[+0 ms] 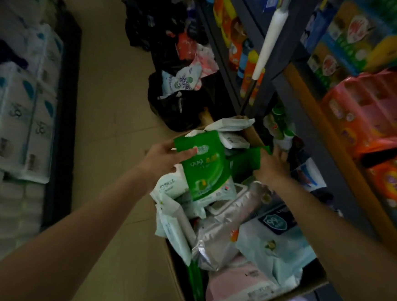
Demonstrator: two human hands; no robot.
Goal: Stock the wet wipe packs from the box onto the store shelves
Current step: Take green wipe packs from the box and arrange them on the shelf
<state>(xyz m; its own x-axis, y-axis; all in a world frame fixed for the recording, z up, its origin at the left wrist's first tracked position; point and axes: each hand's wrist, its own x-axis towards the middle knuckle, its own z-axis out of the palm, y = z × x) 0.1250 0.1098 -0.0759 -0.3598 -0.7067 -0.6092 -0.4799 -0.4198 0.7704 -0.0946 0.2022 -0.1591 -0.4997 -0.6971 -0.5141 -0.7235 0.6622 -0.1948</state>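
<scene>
A cardboard box [309, 293] on the floor holds several wet wipe packs in white, silver, pink and pale blue. My left hand [162, 158] grips a green wet wipe pack [202, 165] by its top left corner, holding it just above the box. My right hand [271, 166] holds the edge of a second green pack [246, 162] at the box's far right side, next to the lower shelf. The store shelves [300, 87] rise on the right.
The right shelves carry colourful boxes, bottles and pink and orange packs [371, 111]. Black plastic bags [173, 100] with more packs lie on the floor beyond the box. White tissue bundles [17, 117] are stacked on the left. A tiled aisle floor [109, 119] runs between.
</scene>
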